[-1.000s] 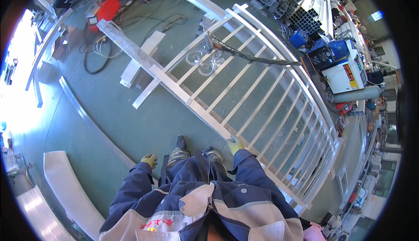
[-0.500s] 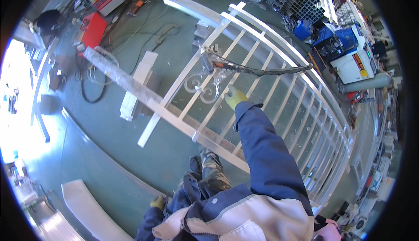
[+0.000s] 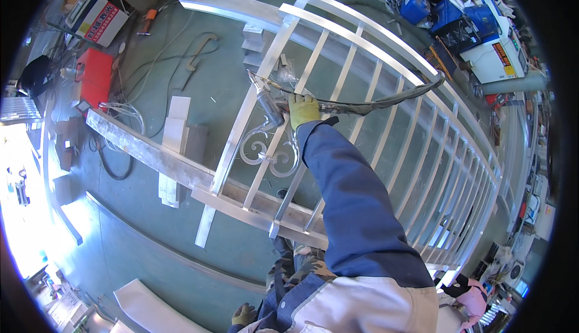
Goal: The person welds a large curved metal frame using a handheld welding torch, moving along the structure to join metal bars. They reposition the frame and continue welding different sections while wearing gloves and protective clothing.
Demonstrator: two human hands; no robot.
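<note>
My right hand [image 3: 303, 111], in a yellow-green work glove, reaches across a large silver railing frame [image 3: 325, 43] with many slats. Its fingers are closed over the handle of a welding torch [image 3: 267, 103], whose metal head lies across the slats. A black sleeved cable [image 3: 386, 101] runs from the torch to the right, over the frame's curved rails. Just below the torch, a grey metal scroll ornament [image 3: 283, 165] sits among the slats. Low beside my legs hangs my gloved left hand [image 3: 243, 314], empty, with loosely bent fingers somewhat apart.
A red machine [image 3: 95, 75] and hoses stand at the left. Pale offcut blocks [image 3: 174, 152] and a long curved metal strip [image 3: 163, 245] lie on the green floor. A white welding machine [image 3: 497, 53] is at the right; a person in pink [image 3: 473, 301] is at lower right.
My right hand has moved from the slats below the torch up onto its handle. My view has shifted, and my left hand appears lower, apart from the curved strip's end.
</note>
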